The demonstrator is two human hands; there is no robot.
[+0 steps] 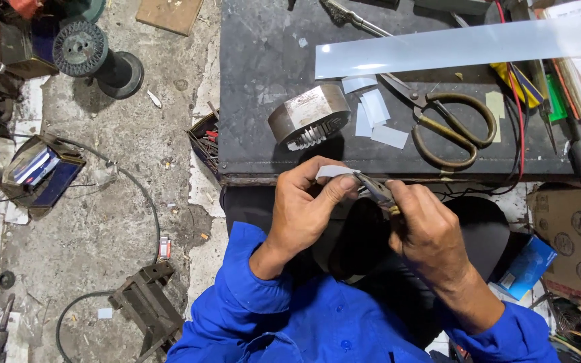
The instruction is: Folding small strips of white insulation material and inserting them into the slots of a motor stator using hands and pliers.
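Observation:
My left hand (307, 205) pinches a small white paper strip (334, 171) between thumb and fingers, just in front of the dark workbench (263, 60). My right hand (425, 225) grips small pliers (376, 190) whose jaws meet the strip's right end. Both hands hover over my lap, below the bench's front edge. Blue sleeves cover both forearms.
On the bench lie a round metal stator core (308, 115), cut paper pieces (374, 114), large scissors (438, 117), a long white paper sheet (458, 46) and wires. A wire spool (80, 48), a small parts box (205, 138) and a metal bracket (146, 302) sit on the concrete floor at left. Cardboard boxes (576, 235) at right.

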